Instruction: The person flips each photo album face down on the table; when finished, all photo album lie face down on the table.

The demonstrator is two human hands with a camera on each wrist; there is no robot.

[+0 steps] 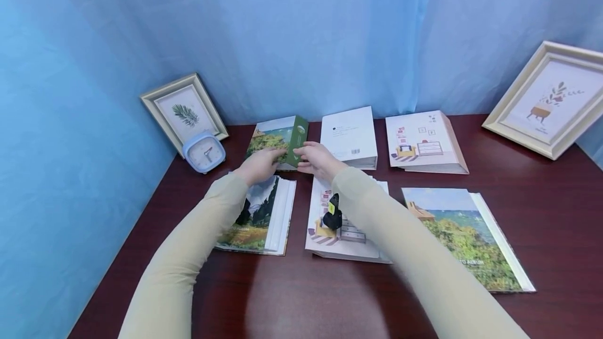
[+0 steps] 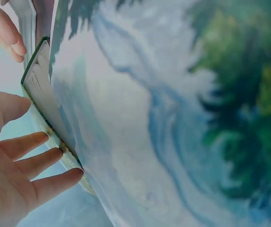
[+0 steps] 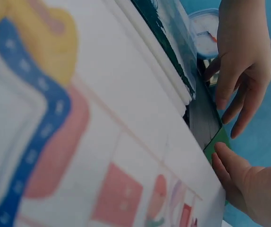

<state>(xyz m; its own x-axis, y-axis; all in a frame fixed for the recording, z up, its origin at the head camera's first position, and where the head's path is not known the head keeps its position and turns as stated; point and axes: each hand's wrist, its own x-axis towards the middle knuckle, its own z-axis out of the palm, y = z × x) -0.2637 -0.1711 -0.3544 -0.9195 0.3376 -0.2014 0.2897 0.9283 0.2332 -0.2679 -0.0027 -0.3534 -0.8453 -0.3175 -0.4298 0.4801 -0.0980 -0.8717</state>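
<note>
An album with a green spine and a landscape cover (image 1: 278, 139) lies at the back left of the dark red table (image 1: 542, 187). My left hand (image 1: 260, 164) rests on its cover with straight fingers. In the left wrist view, the left hand (image 2: 20, 175) touches the album's edge (image 2: 38, 90). My right hand (image 1: 317, 160) touches the green spine with straight fingers. The right wrist view shows the right hand's fingertips (image 3: 223, 158) on the green corner (image 3: 218, 141). Neither hand curls round the album.
A landscape album (image 1: 261, 213) lies under my left forearm and a cartoon-furniture album (image 1: 330, 237) under my right. Further albums are a white one (image 1: 349, 137), a furniture one (image 1: 424, 143) and a seaside one (image 1: 466, 239). Blue clock (image 1: 204, 151) and leaf frame (image 1: 185, 111) stand left, another frame (image 1: 546, 99) right.
</note>
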